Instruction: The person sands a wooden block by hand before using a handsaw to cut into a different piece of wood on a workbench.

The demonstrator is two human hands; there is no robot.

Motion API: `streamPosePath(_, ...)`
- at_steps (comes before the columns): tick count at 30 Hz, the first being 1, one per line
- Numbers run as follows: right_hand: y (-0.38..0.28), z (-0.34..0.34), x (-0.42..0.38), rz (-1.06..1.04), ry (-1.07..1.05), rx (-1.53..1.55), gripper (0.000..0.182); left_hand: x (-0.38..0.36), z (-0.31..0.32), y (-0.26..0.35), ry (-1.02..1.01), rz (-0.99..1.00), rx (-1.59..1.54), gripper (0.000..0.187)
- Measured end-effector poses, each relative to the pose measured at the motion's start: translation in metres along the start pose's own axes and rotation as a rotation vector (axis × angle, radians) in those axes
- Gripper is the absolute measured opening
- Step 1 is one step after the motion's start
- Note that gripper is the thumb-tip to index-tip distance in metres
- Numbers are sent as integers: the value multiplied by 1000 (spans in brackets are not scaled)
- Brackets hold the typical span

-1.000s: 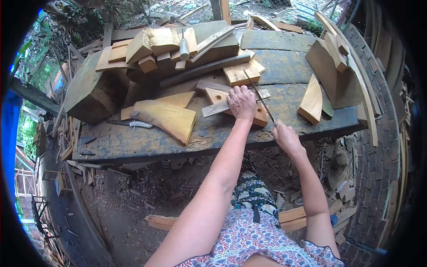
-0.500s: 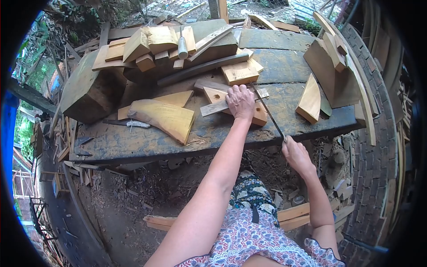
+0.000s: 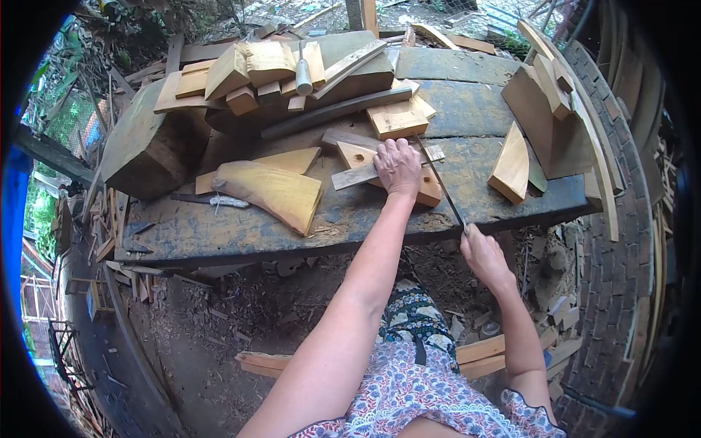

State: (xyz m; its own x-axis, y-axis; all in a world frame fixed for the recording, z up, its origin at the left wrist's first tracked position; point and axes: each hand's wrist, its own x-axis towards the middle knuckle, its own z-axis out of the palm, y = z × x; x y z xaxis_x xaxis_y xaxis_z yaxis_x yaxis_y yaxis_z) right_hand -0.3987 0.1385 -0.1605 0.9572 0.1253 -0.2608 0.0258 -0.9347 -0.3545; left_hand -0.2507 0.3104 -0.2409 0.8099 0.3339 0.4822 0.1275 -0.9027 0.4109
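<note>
My left hand (image 3: 399, 168) is closed over a narrow wooden strip (image 3: 353, 177), pressing it down on a wood block (image 3: 430, 190) with a round hole. The strip lies crosswise, and its pale end (image 3: 435, 153) sticks out on the right. In my right hand (image 3: 485, 255), at the bench's front edge, is the near end of a saw (image 3: 444, 185), its thin dark blade seen edge-on. The blade slants away across the strip, just right of my left hand. Its handle is mostly hidden in my fist. Whether the teeth touch the wood is hard to see.
Beyond my left hand lies a square wood block (image 3: 396, 119). Curved wood pieces (image 3: 270, 191) and a knife with a wrapped handle (image 3: 228, 201) rest on the workbench (image 3: 190, 237) to the left. A wedge-shaped piece (image 3: 509, 164) and leaning boards (image 3: 548, 128) stand right.
My right hand and the saw have shifted very slightly left. The left hand stays on the strip, and the whole view has moved a little.
</note>
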Motion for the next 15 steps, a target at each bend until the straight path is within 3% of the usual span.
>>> streamPosePath(3,1,-4,-12,53,-16,13,19,0,1,-1,3,4,8,17)
streamPosePath(15,-10,7,61,-87,96,0,22,1,-1,1,-1,4,24,18)
